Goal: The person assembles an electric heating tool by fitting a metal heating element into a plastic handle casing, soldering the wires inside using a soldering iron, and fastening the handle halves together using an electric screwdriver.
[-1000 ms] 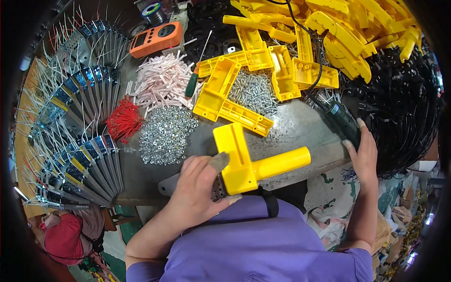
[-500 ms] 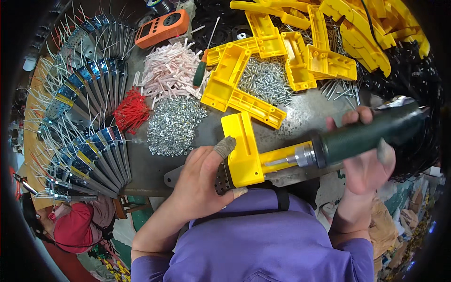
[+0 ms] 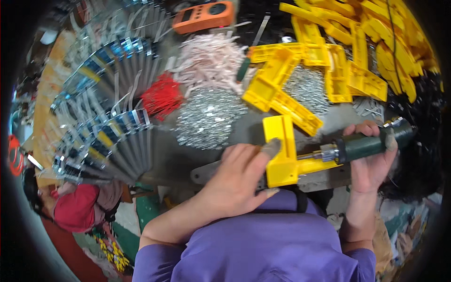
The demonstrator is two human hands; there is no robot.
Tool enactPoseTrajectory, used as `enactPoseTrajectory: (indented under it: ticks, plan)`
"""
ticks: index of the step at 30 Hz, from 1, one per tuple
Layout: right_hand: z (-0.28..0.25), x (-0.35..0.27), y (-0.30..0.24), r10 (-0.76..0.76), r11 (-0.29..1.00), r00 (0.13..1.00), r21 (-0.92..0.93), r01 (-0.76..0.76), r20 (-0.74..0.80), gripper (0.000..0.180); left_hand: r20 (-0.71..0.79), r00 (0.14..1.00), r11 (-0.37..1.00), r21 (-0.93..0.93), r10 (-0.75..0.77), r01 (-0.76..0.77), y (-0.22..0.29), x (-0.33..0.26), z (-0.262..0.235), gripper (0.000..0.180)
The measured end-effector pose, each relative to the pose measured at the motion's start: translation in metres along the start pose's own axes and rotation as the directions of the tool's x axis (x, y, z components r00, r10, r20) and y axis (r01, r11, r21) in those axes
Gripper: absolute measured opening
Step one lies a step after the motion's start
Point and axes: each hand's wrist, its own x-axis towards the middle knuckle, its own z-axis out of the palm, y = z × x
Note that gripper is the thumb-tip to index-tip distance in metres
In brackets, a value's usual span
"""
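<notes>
My left hand, with wrapping on the thumb or a finger, grips a yellow plastic part at the near edge of the bench. A grey metal plate with a hole sticks out to the left of that hand. My right hand is closed round a dark green power screwdriver, held nearly level. Its silver chuck and bit point left, the tip at the right side of the yellow part; whether it sits in a screw is too small to tell.
Beyond my hands lie piles of small metal nuts, red pieces, pale tubes and screws. Yellow housings spread to the right. Wired metal strips fan out left. An orange meter and a hand screwdriver lie behind.
The whole view has swung, shifting the bench things rightward. The power screwdriver's bit has come to the yellow part's side, and my right fingers have closed more firmly round the tool.
</notes>
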Motion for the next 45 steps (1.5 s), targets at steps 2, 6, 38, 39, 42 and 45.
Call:
enactPoseTrajectory:
  ticks: [2, 6, 38, 39, 42, 45]
  plan:
    - [0.002, -0.003, -0.002, -0.023, 0.999, 1.0, -0.023, 0.024, 0.014, 0.03, 0.006, 0.999, 0.998, -0.042, 0.048, -0.047, 0.0, 0.002, 0.002, 0.085]
    - [-0.004, 0.0, -0.003, 0.007, 0.999, 0.999, 0.031, -0.008, 0.033, 0.031, -0.06, 0.998, 1.0, -0.022, -0.014, 0.012, 0.005, -0.005, 0.002, 0.084]
    - [0.005, -0.004, -0.004, -0.001, 1.0, 0.997, 0.008, 0.0, 0.079, 0.034, -0.377, 0.916, 0.99, -0.094, -0.134, 0.106, -0.037, -0.056, -0.026, 0.04]
    - [0.004, -0.004, -0.003, -0.004, 1.0, 0.997, 0.005, 0.003, 0.074, 0.034, -0.301, 0.938, 0.952, -0.297, -0.171, 0.078, -0.029, -0.05, -0.021, 0.039]
    - [0.004, -0.004, -0.003, 0.0, 1.0, 0.997, 0.012, -0.001, 0.074, 0.036, -0.248, 0.965, 0.9, -0.435, -0.086, -0.032, -0.019, -0.024, -0.009, 0.038]
    - [0.004, -0.005, -0.001, 0.004, 1.0, 0.998, 0.029, -0.006, 0.058, 0.036, -0.185, 0.982, 0.891, -0.452, -0.045, -0.044, -0.027, -0.015, 0.002, 0.043]
